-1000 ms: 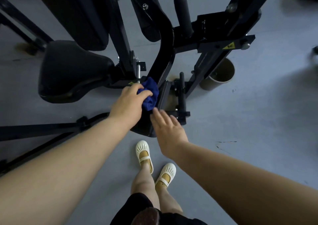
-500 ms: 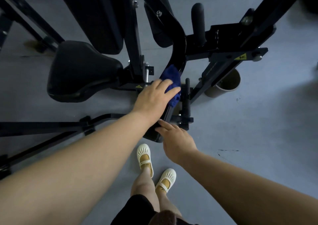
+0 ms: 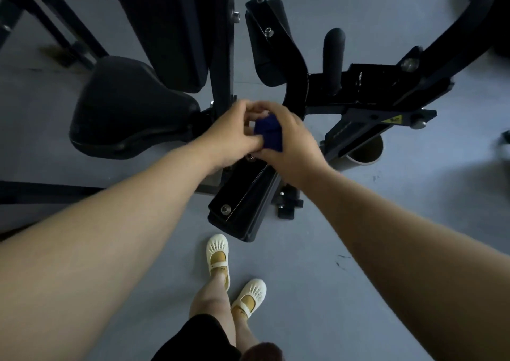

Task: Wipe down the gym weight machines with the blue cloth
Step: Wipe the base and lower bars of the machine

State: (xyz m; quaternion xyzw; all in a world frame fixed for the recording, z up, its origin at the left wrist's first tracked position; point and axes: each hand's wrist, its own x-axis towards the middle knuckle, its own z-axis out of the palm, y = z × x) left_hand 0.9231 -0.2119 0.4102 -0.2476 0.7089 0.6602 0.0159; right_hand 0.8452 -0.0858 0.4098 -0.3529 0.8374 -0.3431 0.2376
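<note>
Both hands bunched on the cloth, mid-machine

The left hand (image 3: 231,137) and right hand (image 3: 289,142) both pinch the blue cloth (image 3: 269,132), held just above the machine's curved arm (image 3: 296,84) and lower pad (image 3: 242,195). Risk, I'd guess: a loose fold snagging on a bolt (image 3: 225,209). The seat (image 3: 129,112) crowds the left side, but there's open floor (image 3: 358,236) to the right for stepping round.
</note>
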